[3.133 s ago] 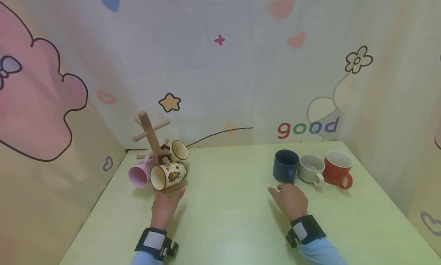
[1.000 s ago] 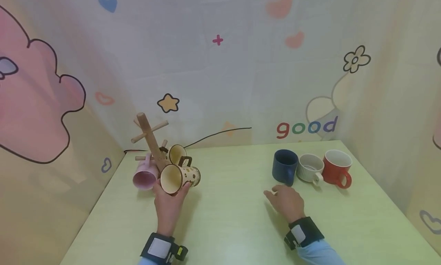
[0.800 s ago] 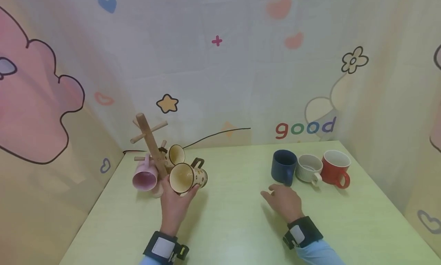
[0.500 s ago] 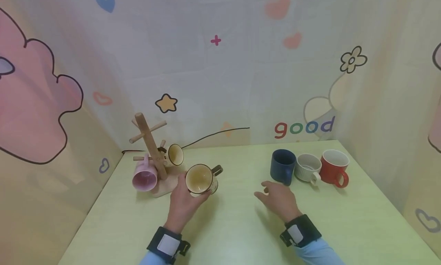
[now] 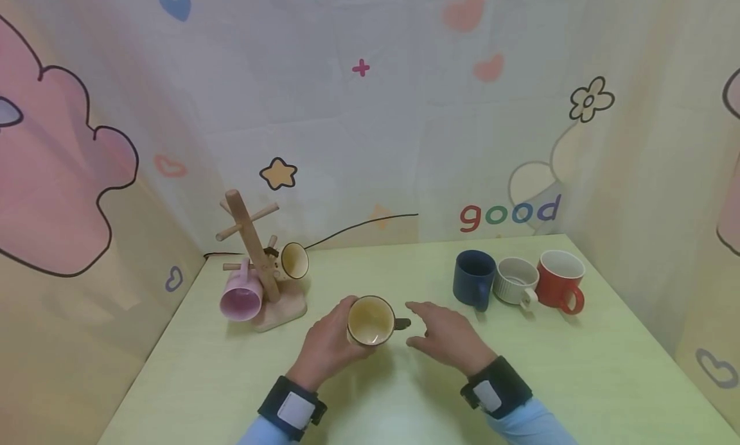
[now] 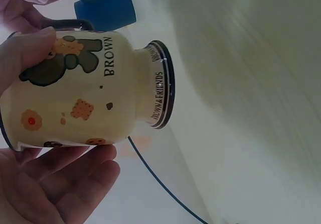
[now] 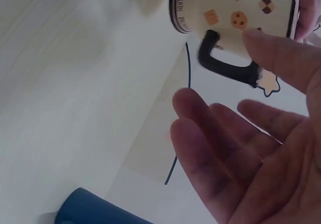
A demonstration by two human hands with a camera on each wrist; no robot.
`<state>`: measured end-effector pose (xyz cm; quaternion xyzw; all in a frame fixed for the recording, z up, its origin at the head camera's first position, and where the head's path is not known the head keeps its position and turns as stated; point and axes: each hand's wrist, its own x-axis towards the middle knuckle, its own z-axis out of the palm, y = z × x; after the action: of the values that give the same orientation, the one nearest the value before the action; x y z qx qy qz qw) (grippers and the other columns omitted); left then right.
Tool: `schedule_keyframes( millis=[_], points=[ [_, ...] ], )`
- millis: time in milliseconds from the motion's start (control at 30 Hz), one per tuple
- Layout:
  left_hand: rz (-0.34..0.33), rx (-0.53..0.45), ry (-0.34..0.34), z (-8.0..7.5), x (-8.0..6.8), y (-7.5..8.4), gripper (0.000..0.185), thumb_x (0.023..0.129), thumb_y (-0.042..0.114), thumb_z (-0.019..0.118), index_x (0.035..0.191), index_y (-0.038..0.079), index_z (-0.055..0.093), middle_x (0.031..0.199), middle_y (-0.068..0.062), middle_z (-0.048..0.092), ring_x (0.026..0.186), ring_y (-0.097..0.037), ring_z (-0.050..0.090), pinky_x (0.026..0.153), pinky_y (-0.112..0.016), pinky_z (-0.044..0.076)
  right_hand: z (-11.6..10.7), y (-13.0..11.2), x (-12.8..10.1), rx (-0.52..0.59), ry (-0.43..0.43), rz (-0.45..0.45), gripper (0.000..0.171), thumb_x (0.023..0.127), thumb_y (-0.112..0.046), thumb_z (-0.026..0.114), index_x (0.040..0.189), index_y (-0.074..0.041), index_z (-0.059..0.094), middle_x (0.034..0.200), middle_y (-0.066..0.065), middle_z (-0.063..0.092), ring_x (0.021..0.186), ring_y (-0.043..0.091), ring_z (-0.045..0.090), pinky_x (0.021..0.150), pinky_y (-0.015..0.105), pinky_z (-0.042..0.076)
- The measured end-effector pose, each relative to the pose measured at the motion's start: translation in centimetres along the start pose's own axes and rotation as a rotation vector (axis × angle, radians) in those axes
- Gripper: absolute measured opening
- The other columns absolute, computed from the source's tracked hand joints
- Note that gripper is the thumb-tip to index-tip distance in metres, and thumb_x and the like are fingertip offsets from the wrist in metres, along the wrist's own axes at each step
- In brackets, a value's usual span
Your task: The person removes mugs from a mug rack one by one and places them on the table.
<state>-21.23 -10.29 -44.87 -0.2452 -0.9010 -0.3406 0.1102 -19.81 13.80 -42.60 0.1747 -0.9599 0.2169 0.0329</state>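
The green tabletop (image 5: pixel 405 393) sits by a wall with hearts. The left hand (image 5: pixel 324 349) holds the cream cup (image 5: pixel 370 321), fingers wrapped round it, right of the wooden cup stand (image 5: pixel 257 259). The right hand (image 5: pixel 448 339) is just beside the cup's handle, fingers spread apart.

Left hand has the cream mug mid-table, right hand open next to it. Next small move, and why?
Probably close the right hand on the dark handle. The left hand grips the cream mug round its body, handle pointing toward the right hand's straight fingers, which sit just short of it without touching.
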Motion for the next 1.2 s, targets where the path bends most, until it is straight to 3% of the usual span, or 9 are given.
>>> schedule_keyframes(
  millis=[100, 267, 400, 533, 733, 867, 967, 1067, 1200],
  points=[
    [0.017, 0.044, -0.045, 0.1, 0.1, 0.4, 0.076, 0.064, 0.028, 0.091, 0.129, 0.015, 0.053, 0.112, -0.003, 0.067, 0.093, -0.021, 0.066, 0.07, -0.042, 0.051, 0.0, -0.5, -0.2, -0.018, -0.013, -0.061, 0.049, 0.08, -0.021, 0.082, 0.125, -0.007, 0.065, 0.113, 0.008, 0.069, 0.073, 0.013, 0.059, 0.068, 0.038, 0.051],
    [0.044, 0.072, -0.107, 0.2, 0.2, 0.9, 0.078, 0.064, 0.028, 0.091, 0.131, 0.017, 0.053, 0.116, -0.001, 0.066, 0.095, -0.019, 0.065, 0.07, -0.041, 0.051, 0.3, -0.7, -0.5, -0.02, -0.032, -0.156, 0.014, 0.082, -0.019, 0.079, 0.092, -0.014, 0.069, 0.083, -0.005, 0.066, 0.071, 0.013, 0.058, 0.061, 0.034, 0.049],
    [0.062, 0.065, -0.14, 0.2, 0.2, 1.2, 0.078, 0.065, 0.026, 0.091, 0.132, 0.018, 0.053, 0.119, 0.0, 0.065, 0.099, -0.019, 0.064, 0.073, -0.041, 0.051, 0.6, -0.5, -0.5, 0.009, -0.037, -0.186, 0.015, 0.087, -0.021, 0.075, 0.076, -0.018, 0.064, 0.068, -0.011, 0.055, 0.062, 0.008, 0.049, 0.055, 0.028, 0.042],
    [0.079, 0.062, -0.156, 0.2, 0.3, 1.3, 0.076, 0.066, 0.024, 0.091, 0.131, 0.017, 0.053, 0.119, 0.0, 0.065, 0.099, -0.019, 0.064, 0.074, -0.04, 0.051, 0.8, -0.4, -0.6, 0.002, -0.003, -0.182, 0.015, 0.085, -0.026, 0.077, 0.079, -0.017, 0.066, 0.069, -0.011, 0.056, 0.061, 0.007, 0.047, 0.054, 0.027, 0.04],
    [0.089, 0.072, -0.178, 0.1, 0.4, 1.4, 0.072, 0.067, 0.027, 0.091, 0.129, 0.018, 0.054, 0.117, 0.001, 0.066, 0.099, -0.019, 0.065, 0.075, -0.038, 0.051, 0.8, -0.6, -0.6, -0.005, 0.029, -0.182, 0.021, 0.081, -0.026, 0.08, 0.095, -0.013, 0.07, 0.083, -0.003, 0.067, 0.072, 0.015, 0.061, 0.06, 0.034, 0.048],
    [0.101, 0.058, -0.183, 0.1, 0.4, 1.3, 0.074, 0.068, 0.025, 0.091, 0.13, 0.015, 0.054, 0.119, -0.001, 0.065, 0.1, -0.021, 0.065, 0.077, -0.04, 0.052, 0.8, -0.3, -0.6, 0.032, 0.012, -0.207, 0.013, 0.082, -0.023, 0.079, 0.084, -0.015, 0.07, 0.079, -0.007, 0.068, 0.067, 0.01, 0.059, 0.058, 0.03, 0.046],
    [0.112, 0.04, -0.186, 0.1, 0.4, 1.2, 0.075, 0.068, 0.023, 0.091, 0.132, 0.014, 0.052, 0.12, -0.002, 0.065, 0.102, -0.022, 0.065, 0.081, -0.041, 0.052, 0.8, 0.0, -0.6, 0.079, -0.025, -0.226, 0.012, 0.085, -0.021, 0.076, 0.078, -0.016, 0.068, 0.069, -0.012, 0.062, 0.06, 0.004, 0.05, 0.054, 0.025, 0.041],
    [0.111, 0.012, -0.194, -0.1, 0.4, 1.3, 0.076, 0.068, 0.022, 0.091, 0.133, 0.015, 0.052, 0.122, -0.002, 0.064, 0.105, -0.023, 0.065, 0.084, -0.042, 0.052, 0.9, 0.1, -0.6, 0.115, -0.053, -0.237, 0.012, 0.088, -0.019, 0.074, 0.078, -0.015, 0.069, 0.066, -0.013, 0.057, 0.058, 0.002, 0.046, 0.054, 0.024, 0.04],
    [0.097, -0.02, -0.198, -0.1, 0.4, 1.2, 0.076, 0.068, 0.022, 0.091, 0.133, 0.017, 0.052, 0.122, -0.002, 0.065, 0.105, -0.024, 0.065, 0.084, -0.043, 0.051, 1.0, 0.2, -0.7, 0.162, -0.053, -0.247, 0.009, 0.089, -0.017, 0.073, 0.082, -0.012, 0.072, 0.069, -0.012, 0.061, 0.059, 0.001, 0.047, 0.055, 0.023, 0.041]
  ],
)
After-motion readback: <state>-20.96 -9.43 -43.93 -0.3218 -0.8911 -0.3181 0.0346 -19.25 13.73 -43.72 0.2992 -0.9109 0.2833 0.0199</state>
